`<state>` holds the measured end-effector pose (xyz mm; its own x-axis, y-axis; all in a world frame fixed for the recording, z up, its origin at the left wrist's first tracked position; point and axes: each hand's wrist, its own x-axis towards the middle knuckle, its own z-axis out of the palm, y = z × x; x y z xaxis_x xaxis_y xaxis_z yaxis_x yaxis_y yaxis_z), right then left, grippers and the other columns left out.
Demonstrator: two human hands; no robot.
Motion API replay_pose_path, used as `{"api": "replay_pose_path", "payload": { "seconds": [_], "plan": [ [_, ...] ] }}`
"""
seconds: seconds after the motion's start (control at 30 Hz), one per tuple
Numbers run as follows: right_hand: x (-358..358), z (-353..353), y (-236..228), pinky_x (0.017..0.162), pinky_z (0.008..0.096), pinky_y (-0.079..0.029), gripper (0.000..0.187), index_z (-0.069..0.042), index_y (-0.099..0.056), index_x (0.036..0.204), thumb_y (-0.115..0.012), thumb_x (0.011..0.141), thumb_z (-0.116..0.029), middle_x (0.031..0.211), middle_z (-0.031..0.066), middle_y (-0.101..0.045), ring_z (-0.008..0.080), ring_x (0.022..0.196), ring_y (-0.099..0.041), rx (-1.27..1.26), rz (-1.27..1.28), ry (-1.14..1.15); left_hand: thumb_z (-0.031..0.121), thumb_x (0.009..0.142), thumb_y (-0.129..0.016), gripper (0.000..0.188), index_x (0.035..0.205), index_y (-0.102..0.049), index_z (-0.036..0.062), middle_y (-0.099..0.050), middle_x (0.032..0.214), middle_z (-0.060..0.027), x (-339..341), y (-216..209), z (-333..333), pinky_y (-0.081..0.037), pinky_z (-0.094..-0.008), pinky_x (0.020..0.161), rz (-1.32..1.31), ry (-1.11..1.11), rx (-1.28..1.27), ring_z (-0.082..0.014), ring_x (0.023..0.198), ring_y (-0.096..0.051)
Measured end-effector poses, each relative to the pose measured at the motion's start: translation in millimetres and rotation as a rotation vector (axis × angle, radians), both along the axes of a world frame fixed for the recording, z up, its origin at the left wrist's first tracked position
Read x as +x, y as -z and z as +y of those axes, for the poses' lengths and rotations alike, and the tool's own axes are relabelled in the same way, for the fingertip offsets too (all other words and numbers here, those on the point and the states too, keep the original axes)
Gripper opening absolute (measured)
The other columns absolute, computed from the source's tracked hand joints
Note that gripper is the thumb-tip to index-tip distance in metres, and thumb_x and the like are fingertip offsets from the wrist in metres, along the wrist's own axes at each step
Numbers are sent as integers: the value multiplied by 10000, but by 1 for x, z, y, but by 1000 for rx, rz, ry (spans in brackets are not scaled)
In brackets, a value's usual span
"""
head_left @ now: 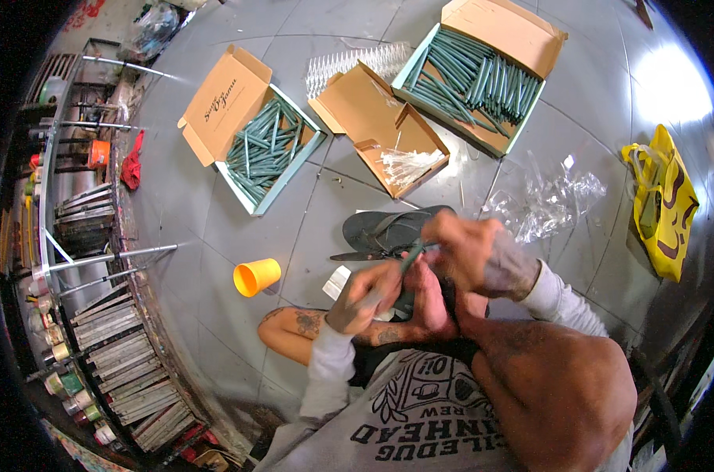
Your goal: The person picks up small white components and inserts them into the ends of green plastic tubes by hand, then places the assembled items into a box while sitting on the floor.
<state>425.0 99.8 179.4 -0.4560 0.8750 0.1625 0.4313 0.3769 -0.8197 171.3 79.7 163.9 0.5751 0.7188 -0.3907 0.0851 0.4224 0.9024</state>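
My left hand [368, 297] is closed around a slim dark green tube [412, 256], which points up and away from its fingers. Just right of the tube's upper part is my right hand [471, 250], fingers curled in and blurred by motion; whatever it pinches is too small to make out. Both hands are above my bare feet [431, 297]. A black flip-flop [362, 233] lies just beyond them, and a dark pointed blade-like thing [350, 256] is beside it. Near my left hand sits a small white piece of paper [336, 282].
Two boxes of green tubes, one left [320, 140] and one right [405, 75], flank a brown box [358, 85] holding thin white pieces. A yellow cup [256, 277], crumpled clear plastic [546, 197], a yellow bag [665, 206] and a metal rack [113, 256] surround me.
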Motion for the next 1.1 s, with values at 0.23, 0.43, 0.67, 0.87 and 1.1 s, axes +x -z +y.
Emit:
{"api": "replay_pose_path", "payload": {
  "seconds": [0.23, 0.43, 0.67, 0.87, 1.1],
  "plan": [
    [-36, -53, 14, 1099, 654, -285, 809, -219, -510, 1359, -644, 711, -685, 1414, 288, -453, 491, 1297, -447, -260, -689, -343, 433, 1042, -504, 512, 1255, -612, -19, -562, 802, 16, -53, -16, -52, -351, -209, 579, -201, 229, -252, -41, 617, -430],
    [-44, -111, 132, 1186, 633, -90, 1241, -227, -387, 1483, -652, 477, -902, 1423, 447, -259, 556, 1400, -227, -26, -660, 202, 330, 1016, -562, 406, 1229, -652, -5, -697, 954, -174, -42, -27, -40, -517, -352, 734, 113, 343, 319, -287, 772, -656],
    [-29, -38, 86, 1173, 635, -59, 814, -219, -530, 1273, -649, 654, -735, 1195, 348, -442, 466, 1278, -390, 16, -322, -434, 433, 1020, -539, 430, 1136, -719, 61, -693, 755, -134, -34, -15, 0, -482, -337, 613, 471, 519, 364, -125, 667, -631],
    [-64, -68, 136, 1162, 636, -32, 475, -213, -653, 1093, -646, 807, -591, 998, 263, -599, 389, 1174, -529, -394, -154, -225, 387, 934, -697, 361, 1057, -725, 49, -707, 791, -21, -82, 52, -49, -482, -290, 569, 385, 153, -65, -103, 664, -642],
    [-140, -74, 178, 827, 490, -414, 341, -92, -700, 946, -648, 917, -428, 845, 168, -697, 354, 893, -675, -665, 146, -197, 292, 969, -677, 334, 1157, -681, 16, -676, 887, -21, -135, 82, -85, -460, -177, 570, 357, -750, -240, -48, 721, -568]
  ]
}}
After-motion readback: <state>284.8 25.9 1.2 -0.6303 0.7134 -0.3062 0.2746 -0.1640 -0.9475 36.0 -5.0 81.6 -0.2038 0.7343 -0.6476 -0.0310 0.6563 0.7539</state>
